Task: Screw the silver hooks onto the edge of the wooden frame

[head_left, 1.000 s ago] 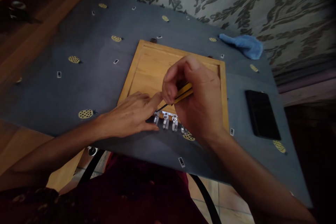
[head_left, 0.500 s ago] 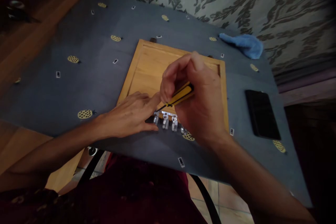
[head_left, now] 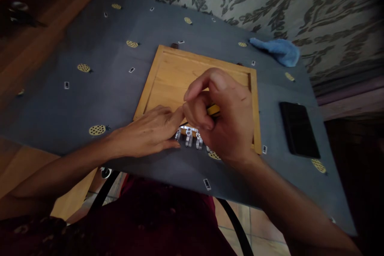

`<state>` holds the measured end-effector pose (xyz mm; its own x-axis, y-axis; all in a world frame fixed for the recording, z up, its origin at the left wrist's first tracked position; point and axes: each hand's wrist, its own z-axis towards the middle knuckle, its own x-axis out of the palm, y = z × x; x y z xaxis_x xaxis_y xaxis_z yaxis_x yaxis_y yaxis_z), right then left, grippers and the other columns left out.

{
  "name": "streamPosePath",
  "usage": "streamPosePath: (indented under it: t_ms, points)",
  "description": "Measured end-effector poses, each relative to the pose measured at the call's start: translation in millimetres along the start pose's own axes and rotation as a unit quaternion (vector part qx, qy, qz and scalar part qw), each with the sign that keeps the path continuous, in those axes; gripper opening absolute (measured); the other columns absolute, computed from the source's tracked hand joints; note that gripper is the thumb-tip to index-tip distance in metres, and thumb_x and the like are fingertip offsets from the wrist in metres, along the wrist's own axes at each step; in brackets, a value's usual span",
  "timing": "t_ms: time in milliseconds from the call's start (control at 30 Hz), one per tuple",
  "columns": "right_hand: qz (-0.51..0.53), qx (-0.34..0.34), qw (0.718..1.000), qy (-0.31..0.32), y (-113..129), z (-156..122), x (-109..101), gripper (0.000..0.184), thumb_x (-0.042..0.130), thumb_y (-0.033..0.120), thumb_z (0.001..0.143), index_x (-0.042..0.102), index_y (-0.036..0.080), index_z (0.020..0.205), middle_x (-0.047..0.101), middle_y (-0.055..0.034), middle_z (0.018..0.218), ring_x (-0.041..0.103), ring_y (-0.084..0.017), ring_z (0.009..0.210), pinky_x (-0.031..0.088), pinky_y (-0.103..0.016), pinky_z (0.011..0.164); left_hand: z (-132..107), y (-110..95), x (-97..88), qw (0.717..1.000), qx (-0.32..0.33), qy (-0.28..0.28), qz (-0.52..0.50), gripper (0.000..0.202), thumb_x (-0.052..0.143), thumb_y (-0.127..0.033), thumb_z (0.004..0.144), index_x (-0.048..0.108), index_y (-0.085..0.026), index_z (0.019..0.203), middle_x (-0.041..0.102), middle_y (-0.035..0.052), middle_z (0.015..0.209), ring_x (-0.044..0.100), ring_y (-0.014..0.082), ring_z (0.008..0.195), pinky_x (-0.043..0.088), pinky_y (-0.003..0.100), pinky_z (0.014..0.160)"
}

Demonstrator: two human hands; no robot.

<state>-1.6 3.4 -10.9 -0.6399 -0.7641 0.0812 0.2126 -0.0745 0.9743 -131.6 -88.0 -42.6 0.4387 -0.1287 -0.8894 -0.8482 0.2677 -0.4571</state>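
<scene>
A light wooden panel [head_left: 177, 78] with a raised frame lies flat on a grey tablecloth. At its near edge sits a silver metal hinge [head_left: 189, 136] with several knuckles. My left hand [head_left: 150, 130] lies flat beside the hinge, its fingers stretched out and pressing on the panel's near edge. My right hand [head_left: 223, 116] is closed round a yellow and black screwdriver [head_left: 213, 109], of which only a bit of handle and the dark shaft show. The shaft points down towards the hinge.
A black phone [head_left: 298, 129] lies on the cloth right of the panel. A crumpled blue cloth [head_left: 277, 50] sits at the far right by the patterned wall. The table's near edge runs just below my hands, with a chair frame under it.
My right hand's fingers have curled further round the screwdriver and turned it, hiding most of the yellow handle. My left hand has stayed put on the panel's edge.
</scene>
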Motion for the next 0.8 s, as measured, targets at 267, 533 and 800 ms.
streamPosePath:
  t_ms: [267, 533, 800]
  points:
    - [0.043, -0.024, 0.999, -0.016, 7.1, 0.0, -5.7, 0.017, 0.047, 0.024, 0.095, 0.063, 0.023, 0.1, 0.047, 0.0049, 0.056, 0.04, -0.014, 0.05, 0.037, -0.03, 0.053, 1.5, -0.2, 2.5, 0.998, -0.036, -0.026, -0.036, 0.066, 0.067, -0.036, 0.086, 0.027, -0.019, 0.136, 0.062, 0.0052, 0.097, 0.059, 0.0235, 0.096, 0.046, 0.033, 0.079]
    - [0.065, 0.017, 0.997, -0.04, 9.2, 2.4, 0.6, 0.013, 0.049, 0.034, 0.093, 0.058, 0.026, 0.09, 0.026, 0.0102, 0.044, 0.02, -0.012, 0.038, 0.025, -0.028, 0.043, 1.7, -0.4, 1.2, 0.999, -0.034, -0.011, -0.023, 0.068, 0.067, -0.036, 0.087, 0.024, -0.019, 0.137, 0.062, 0.0061, 0.1, 0.059, 0.024, 0.097, 0.047, 0.033, 0.081]
    - [0.051, -0.004, 0.995, -0.085, 8.1, 1.0, 6.0, 0.012, 0.047, 0.03, 0.091, 0.059, 0.028, 0.091, 0.027, 0.0095, 0.042, 0.018, -0.014, 0.038, 0.024, -0.03, 0.041, 1.0, -0.6, 3.2, 0.999, -0.034, -0.028, -0.024, 0.068, 0.067, -0.039, 0.087, 0.025, -0.018, 0.136, 0.063, 0.0066, 0.099, 0.06, 0.0248, 0.095, 0.046, 0.035, 0.081]
